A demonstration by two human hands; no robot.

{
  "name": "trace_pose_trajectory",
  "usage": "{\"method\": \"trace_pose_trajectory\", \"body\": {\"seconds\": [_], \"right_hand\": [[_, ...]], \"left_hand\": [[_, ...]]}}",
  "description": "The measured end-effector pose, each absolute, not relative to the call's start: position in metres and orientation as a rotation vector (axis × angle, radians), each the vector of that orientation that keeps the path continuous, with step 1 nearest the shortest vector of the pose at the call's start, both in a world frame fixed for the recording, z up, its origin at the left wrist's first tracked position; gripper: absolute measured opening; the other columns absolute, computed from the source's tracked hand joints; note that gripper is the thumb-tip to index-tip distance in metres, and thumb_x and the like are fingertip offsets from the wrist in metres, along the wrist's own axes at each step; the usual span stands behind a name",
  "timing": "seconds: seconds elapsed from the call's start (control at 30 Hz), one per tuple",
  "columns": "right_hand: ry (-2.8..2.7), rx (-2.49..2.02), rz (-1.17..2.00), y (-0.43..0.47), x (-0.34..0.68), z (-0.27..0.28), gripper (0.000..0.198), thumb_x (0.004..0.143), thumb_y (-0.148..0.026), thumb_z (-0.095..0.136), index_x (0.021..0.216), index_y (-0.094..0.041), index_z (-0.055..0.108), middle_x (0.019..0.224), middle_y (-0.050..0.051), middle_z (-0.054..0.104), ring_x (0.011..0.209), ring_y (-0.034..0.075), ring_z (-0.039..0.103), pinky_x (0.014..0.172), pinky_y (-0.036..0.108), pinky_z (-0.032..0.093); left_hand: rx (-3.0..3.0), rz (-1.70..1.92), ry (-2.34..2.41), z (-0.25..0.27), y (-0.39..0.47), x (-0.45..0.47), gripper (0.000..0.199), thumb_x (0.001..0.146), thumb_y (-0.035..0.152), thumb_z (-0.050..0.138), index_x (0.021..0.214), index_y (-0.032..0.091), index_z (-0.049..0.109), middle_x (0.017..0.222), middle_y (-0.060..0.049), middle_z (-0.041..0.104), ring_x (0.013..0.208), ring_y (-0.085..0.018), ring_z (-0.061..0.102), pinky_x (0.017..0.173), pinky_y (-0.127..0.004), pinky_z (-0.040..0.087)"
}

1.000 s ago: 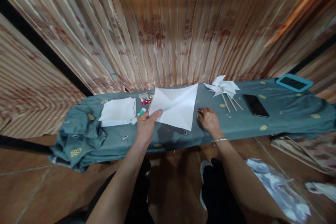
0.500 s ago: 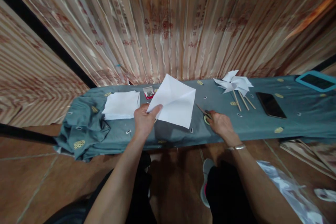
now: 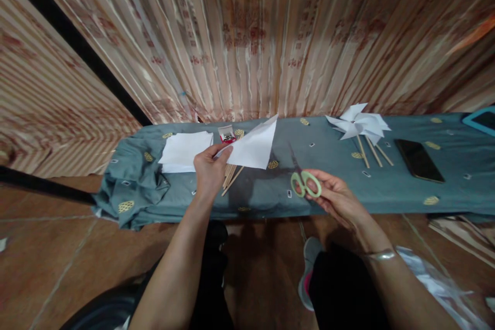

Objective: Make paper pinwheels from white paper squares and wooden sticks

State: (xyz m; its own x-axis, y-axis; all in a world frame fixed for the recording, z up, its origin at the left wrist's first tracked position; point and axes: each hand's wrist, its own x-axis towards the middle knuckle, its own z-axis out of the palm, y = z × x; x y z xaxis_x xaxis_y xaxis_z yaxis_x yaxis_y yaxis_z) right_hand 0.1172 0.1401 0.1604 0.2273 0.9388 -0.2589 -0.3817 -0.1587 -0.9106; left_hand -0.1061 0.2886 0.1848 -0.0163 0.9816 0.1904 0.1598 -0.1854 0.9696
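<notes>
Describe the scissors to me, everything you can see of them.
The scissors have two pale green loop handles, plastic by their look, and slim, dark blades that look like metal. The blades lie close together, seemingly shut or nearly so, though blur hides their edges. They point away from the person and slightly left, above the grey-green cloth and to the right of the raised paper, apart from it. The right hand grips the handles; whether any finger passes through a loop is unclear.

A left hand [image 3: 211, 169] and its white sheet [image 3: 256, 147] partly cover wooden sticks [image 3: 229, 181], while the scissor blades [image 3: 295, 160] appear blurred. Contents of a red box [image 3: 228, 140] at the far side are too tiny to identify; the right edge crops a blue-framed device [image 3: 479, 121].
</notes>
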Motion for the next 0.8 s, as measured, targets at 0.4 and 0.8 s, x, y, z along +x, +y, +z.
{"method": "trace_pose_trajectory", "body": {"seconds": [0.4, 0.8], "right_hand": [[-0.61, -1.105, 1.494, 0.148, 0.089, 0.148, 0.039, 0.053, -0.035, 0.09, 0.088, -0.023, 0.076, 0.083, 0.002, 0.077, 0.069, 0.011, 0.07, 0.069, 0.024, 0.055], [-0.684, -1.204, 1.453, 0.135, 0.099, 0.165, 0.049, 0.056, -0.043, 0.088, 0.098, -0.021, 0.074, 0.079, 0.003, 0.073, 0.066, 0.012, 0.063, 0.059, 0.022, 0.048]], "left_hand": [[1.509, 1.185, 1.179, 0.178, 0.278, -0.094, 0.027, 0.066, 0.034, 0.069, 0.079, 0.012, 0.075, 0.069, -0.003, 0.072, 0.062, -0.016, 0.061, 0.058, -0.024, 0.045], [1.176, 1.381, 1.09, 0.179, 0.296, -0.111, 0.026, 0.057, 0.035, 0.077, 0.066, 0.012, 0.069, 0.054, 0.004, 0.057, 0.05, -0.009, 0.046, 0.049, -0.022, 0.04]]}}
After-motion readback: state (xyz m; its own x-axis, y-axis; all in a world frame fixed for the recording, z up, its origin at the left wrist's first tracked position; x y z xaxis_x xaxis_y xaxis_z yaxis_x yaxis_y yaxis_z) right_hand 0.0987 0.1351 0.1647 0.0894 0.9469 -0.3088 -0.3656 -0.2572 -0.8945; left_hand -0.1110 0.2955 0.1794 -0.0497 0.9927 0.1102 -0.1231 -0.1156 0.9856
